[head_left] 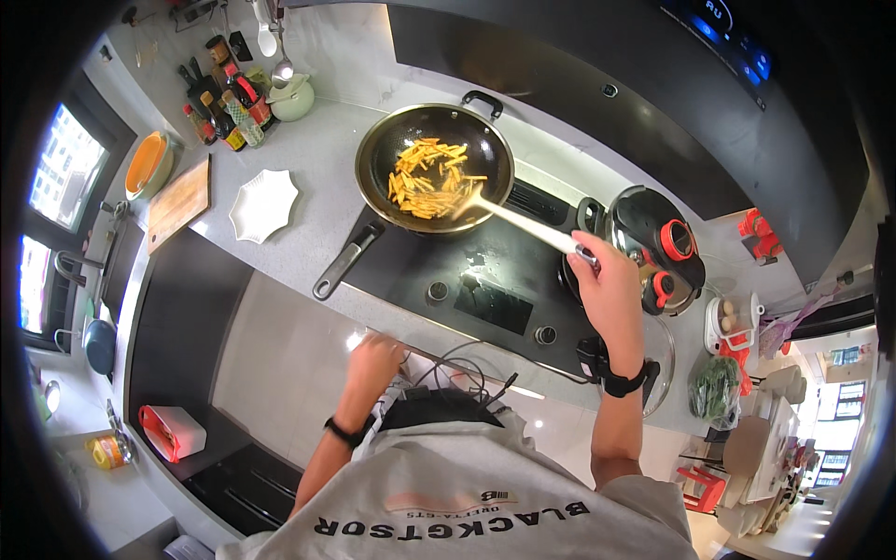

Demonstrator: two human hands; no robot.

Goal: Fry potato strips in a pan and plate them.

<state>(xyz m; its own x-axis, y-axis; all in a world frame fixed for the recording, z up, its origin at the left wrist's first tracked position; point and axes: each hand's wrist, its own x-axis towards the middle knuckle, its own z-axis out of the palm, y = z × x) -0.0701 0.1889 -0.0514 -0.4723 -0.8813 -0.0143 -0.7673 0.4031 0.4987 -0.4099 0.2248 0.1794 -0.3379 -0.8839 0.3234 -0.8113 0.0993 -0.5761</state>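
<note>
My right hand (607, 280) grips the handle of a light-coloured spatula (521, 222), its blade blurred among strips of fried potato (427, 201) in a dark wok (381, 157). The wok stands on the black cooktop (420, 262), its long handle pointing towards the lower left. Near the counter's front edge, low in front of my body, is my left hand (376, 360); its fingers are curled and partly hidden, so what they do cannot be told. A white scalloped plate (264, 206) lies on the counter left of the wok.
A pressure cooker (654, 245) with red knobs stands right of the wok, beside a glass lid (661, 364). Sauce bottles (227, 119) and a wooden cutting board (180, 203) are at the left. Cables (465, 371) hang at my waist. The range hood (560, 91) overhangs the cooktop.
</note>
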